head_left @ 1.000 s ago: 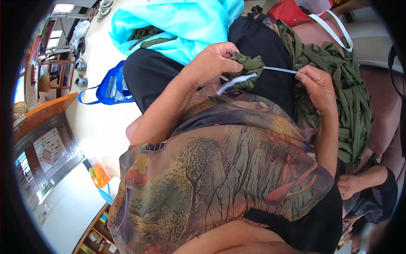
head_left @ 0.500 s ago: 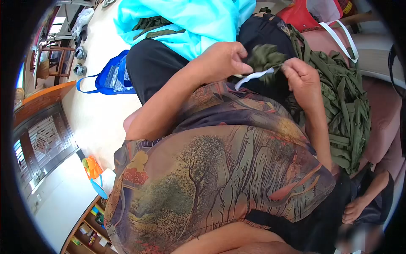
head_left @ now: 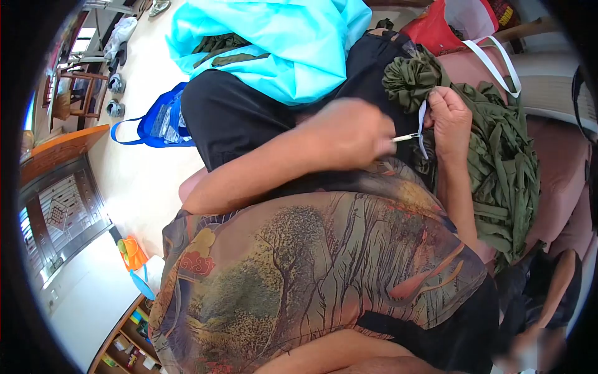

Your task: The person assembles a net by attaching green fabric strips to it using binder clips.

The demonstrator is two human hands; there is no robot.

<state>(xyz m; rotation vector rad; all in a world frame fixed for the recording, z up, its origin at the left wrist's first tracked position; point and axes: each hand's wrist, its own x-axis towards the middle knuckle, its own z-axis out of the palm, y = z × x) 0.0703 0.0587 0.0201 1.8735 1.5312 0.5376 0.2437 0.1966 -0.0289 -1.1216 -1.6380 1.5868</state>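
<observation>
My left hand [head_left: 352, 134] is closed around small metal snips [head_left: 406, 136], whose tips touch a white elastic band [head_left: 422, 118]. My right hand [head_left: 451, 115] pinches that band just below a gathered olive-green fabric bunch [head_left: 411, 78], which stands above my black-trousered lap [head_left: 249, 115]. A big heap of olive-green fabric strips [head_left: 504, 162] lies right beside my right hand on the pink sofa [head_left: 567, 181].
A light blue plastic bag [head_left: 280, 43] with green strips in it rests on my legs. A blue bag [head_left: 159, 121] and shoes [head_left: 115, 93] are on the floor at left. A red bag with white handles [head_left: 448, 28] stands at top right. Another person's arm [head_left: 554, 293] shows at lower right.
The green bunch went from my left hand to my right, which stopped pulling the band sideways. My left hand dropped lower and now holds snips against the band.
</observation>
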